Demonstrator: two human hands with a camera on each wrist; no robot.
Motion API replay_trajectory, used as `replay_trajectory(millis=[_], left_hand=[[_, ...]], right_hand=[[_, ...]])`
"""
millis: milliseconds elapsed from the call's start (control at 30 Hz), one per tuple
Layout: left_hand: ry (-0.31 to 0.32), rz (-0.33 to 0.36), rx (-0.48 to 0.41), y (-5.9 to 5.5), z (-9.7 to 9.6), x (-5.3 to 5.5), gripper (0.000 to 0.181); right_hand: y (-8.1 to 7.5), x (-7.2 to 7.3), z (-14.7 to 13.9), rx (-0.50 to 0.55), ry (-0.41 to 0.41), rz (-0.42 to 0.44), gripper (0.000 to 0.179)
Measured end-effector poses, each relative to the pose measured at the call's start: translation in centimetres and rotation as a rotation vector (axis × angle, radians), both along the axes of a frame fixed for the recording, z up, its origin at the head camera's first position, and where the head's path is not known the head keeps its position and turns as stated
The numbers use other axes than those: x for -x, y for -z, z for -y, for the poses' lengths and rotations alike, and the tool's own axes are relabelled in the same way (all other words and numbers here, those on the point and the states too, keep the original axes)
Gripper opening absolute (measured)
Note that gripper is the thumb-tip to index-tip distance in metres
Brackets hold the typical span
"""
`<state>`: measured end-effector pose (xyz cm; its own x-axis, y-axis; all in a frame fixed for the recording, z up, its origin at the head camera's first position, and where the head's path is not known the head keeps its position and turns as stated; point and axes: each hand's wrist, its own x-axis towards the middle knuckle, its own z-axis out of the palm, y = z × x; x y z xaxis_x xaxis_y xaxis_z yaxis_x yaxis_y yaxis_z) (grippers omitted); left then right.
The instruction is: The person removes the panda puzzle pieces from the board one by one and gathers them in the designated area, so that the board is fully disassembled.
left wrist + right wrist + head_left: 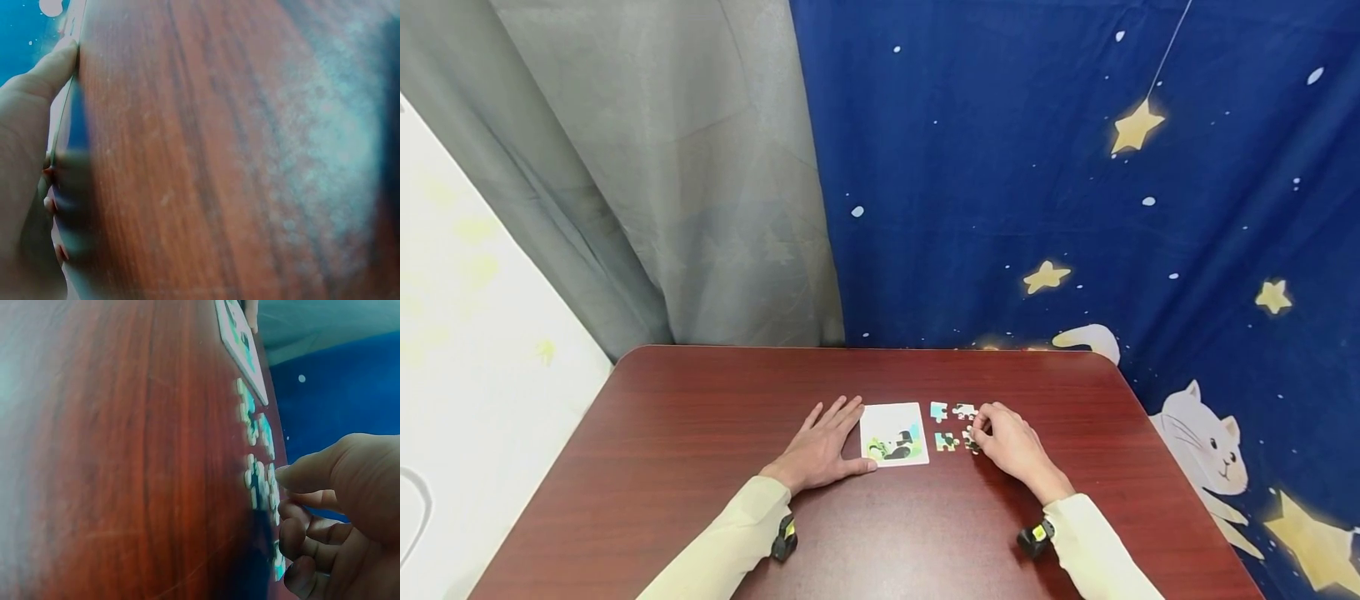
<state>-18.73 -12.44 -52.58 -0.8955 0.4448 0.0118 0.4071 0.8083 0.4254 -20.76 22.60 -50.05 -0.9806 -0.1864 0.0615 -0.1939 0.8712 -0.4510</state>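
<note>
A square white puzzle board (892, 412) lies on the table, with a green and black picture filled in along its lower part. My left hand (823, 450) rests palm down at its left side, fingers spread, thumb on the lower left edge. To the board's right lie loose jigsaw pieces, among them a blue and white piece (938, 411) and a green and black piece (946, 442). Over the rightmost ones bends my right hand (1011, 446). Its thumb and fingertips are right at a piece (274, 494); I cannot tell whether they pinch it. Another piece (279, 565) shows beneath its fingers.
The dark red table (715, 392) has rounded far corners. Behind it hang a grey curtain (737, 208) and a blue curtain (962, 167) with stars and a cat. Each wrist carries a black camera, such as the right one (1035, 539).
</note>
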Motion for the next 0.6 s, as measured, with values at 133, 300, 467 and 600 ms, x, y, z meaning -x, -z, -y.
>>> replay_trajectory(millis=[133,300,467,600], left_hand=[[-0.005,0.011,0.026,-0.1,0.0,0.1,0.101],[-0.011,0.017,0.059,-0.1,-0.1,0.3,0.102],[-0.007,0.019,0.055,-0.1,-0.1,0.3,0.102],[-0.011,0.015,0.051,0.2,-0.1,0.3,0.102]], right_hand=[[-0.4,0.2,0.8,0.015,-0.013,0.003,0.016],[-0.6,0.4,2.0,0.033,-0.041,0.015,0.016],[-0.8,0.4,3.3,0.044,-0.083,0.022,0.009],[-0.7,0.4,4.4,0.051,-0.128,0.014,0.006]])
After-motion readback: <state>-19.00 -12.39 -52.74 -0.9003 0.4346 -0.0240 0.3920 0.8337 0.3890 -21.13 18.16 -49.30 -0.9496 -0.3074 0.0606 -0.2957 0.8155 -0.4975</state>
